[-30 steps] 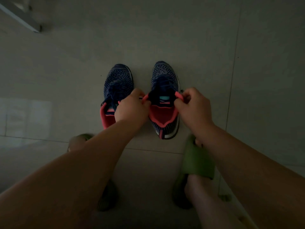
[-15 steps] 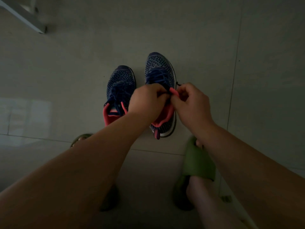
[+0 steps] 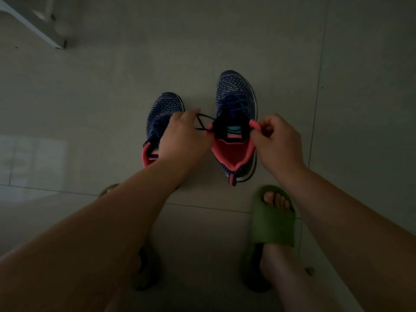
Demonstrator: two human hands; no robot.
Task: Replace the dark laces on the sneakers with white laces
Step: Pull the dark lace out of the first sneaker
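Note:
Two dark blue knit sneakers with pink linings stand side by side on the tiled floor, toes pointing away. My left hand (image 3: 182, 136) covers the heel half of the left sneaker (image 3: 163, 113) and pinches a loop of dark lace (image 3: 203, 123) that stretches to the right sneaker (image 3: 235, 95). My right hand (image 3: 275, 140) pinches the pink collar at that shoe's right side. Its tongue stands open, showing the pink inside. No white laces are visible.
My feet in green slides (image 3: 273, 221) rest just in front of the sneakers; the left slide (image 3: 144, 275) is mostly hidden under my forearm. A pale furniture edge (image 3: 33, 23) crosses the top left corner. Grey floor tiles (image 3: 360, 109) surround everything.
My hands were together over the right sneaker's collar; now they have spread apart. The left hand has drawn a loop of dark lace out to the left, and the shoe's opening shows again.

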